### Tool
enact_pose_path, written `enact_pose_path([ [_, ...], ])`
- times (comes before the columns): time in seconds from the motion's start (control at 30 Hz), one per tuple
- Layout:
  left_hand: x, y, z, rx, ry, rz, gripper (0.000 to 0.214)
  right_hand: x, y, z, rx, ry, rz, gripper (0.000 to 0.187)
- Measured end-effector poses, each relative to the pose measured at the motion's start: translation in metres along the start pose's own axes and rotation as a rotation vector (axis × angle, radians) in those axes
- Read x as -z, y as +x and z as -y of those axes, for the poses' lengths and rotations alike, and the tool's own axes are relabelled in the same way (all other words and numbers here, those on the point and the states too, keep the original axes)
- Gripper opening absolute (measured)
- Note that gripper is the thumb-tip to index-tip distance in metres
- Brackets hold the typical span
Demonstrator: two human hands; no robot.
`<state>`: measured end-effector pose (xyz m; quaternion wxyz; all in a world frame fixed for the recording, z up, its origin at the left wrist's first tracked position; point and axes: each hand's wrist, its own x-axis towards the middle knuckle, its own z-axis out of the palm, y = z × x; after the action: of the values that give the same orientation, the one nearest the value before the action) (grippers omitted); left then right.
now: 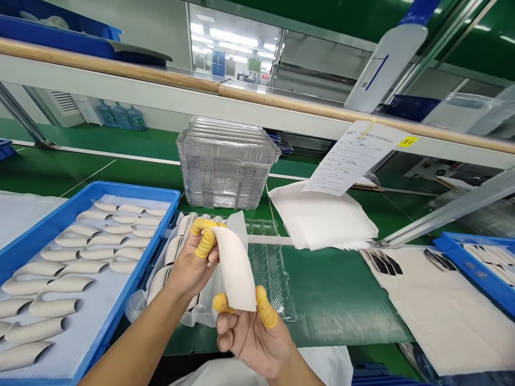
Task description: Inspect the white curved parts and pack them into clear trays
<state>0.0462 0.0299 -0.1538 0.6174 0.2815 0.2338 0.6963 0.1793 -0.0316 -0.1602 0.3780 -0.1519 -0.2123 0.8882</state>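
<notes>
Both my hands hold one curved white ribbed piece [235, 268] upright over the green bench. My left hand [193, 262], with yellow finger cots, pinches its upper end. My right hand [249, 332], also in yellow cots, grips its lower end between thumb and forefinger. Behind the piece lies a clear plastic tray [269, 268] with more white pieces at its left side.
A blue bin [80, 198] at the left holds several rows of the same white pieces. A stack of clear trays [225, 166] stands behind. White sheets [322, 220] lie to the right, a paper note [354, 155] hangs above, and another blue bin [478, 268] sits far right.
</notes>
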Motion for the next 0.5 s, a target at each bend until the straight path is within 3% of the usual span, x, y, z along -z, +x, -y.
enact_pose_path([
  [0.1,-0.001,0.001,0.0,-0.01,0.007,-0.05,0.033,-0.003,-0.001,-0.001,0.007,0.038,0.011,0.05],
  [0.2,0.001,-0.001,0.0,-0.023,0.076,-0.027,0.028,-0.004,-0.002,0.001,0.092,-0.006,-0.073,0.047],
  [0.27,0.006,-0.005,-0.001,-0.017,0.161,0.026,0.026,-0.002,-0.002,0.006,0.191,-0.14,-0.145,0.052],
  [0.37,0.013,-0.018,-0.004,-0.035,0.293,0.116,0.042,0.006,-0.003,0.012,0.375,-0.403,-0.209,0.062],
  [0.5,0.017,-0.036,-0.004,0.004,0.386,0.186,0.06,0.014,-0.004,0.013,0.601,-0.714,-0.286,0.047],
])
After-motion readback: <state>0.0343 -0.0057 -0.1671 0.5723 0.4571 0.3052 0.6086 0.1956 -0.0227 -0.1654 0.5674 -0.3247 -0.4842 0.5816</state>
